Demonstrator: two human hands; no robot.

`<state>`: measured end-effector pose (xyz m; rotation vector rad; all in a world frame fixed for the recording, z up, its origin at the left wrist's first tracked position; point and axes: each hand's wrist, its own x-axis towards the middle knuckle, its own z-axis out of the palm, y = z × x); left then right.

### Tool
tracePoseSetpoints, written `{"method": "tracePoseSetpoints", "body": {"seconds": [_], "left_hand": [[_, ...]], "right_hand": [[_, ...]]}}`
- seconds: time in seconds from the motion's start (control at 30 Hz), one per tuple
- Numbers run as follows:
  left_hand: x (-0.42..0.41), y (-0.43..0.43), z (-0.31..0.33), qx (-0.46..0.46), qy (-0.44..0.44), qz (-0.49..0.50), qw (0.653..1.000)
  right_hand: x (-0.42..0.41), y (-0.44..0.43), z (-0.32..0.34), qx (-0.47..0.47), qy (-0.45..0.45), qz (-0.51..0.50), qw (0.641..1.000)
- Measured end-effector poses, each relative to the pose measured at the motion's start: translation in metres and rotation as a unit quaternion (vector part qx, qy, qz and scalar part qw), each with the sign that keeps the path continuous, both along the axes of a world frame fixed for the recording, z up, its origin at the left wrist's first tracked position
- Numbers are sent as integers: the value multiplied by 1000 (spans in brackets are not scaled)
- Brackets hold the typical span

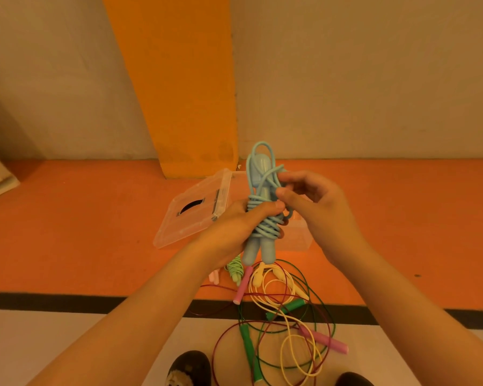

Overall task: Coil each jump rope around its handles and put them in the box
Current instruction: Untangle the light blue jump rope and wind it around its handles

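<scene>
My left hand (236, 227) grips a light blue jump rope (258, 247) by its two handles, held side by side and upright, with the cord wound round their middle. My right hand (315, 210) pinches a loose loop of that blue cord near the handles' upper part. Behind and below my hands stands the clear plastic box (296, 239), mostly hidden, with its clear lid (195, 207) lying open to the left. On the floor below lie tangled ropes: a yellow one (289, 346), a green one (247, 346) and a dark red one with pink handles (325, 339).
A small coiled light green rope (234, 270) and a pale pink handle (214, 277) lie under my left wrist. An orange pillar (184, 107) rises behind the box against the wall. My two shoes (190, 369) show at the bottom edge, beside a black floor stripe (67, 302).
</scene>
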<state>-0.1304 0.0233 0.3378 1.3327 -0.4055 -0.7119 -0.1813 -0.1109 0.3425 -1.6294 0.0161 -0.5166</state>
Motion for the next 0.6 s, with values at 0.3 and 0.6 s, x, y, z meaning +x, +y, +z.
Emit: {"method": "tracePoseSetpoints", "body": {"seconds": [0.3, 0.6], "left_hand": [[-1, 3, 2, -1, -4, -23, 1000], [-1, 6, 2, -3, -6, 1, 1000]], "right_hand": [[-2, 3, -1, 53, -7, 41, 998], [-2, 3, 3, 53, 1, 89, 995]]}}
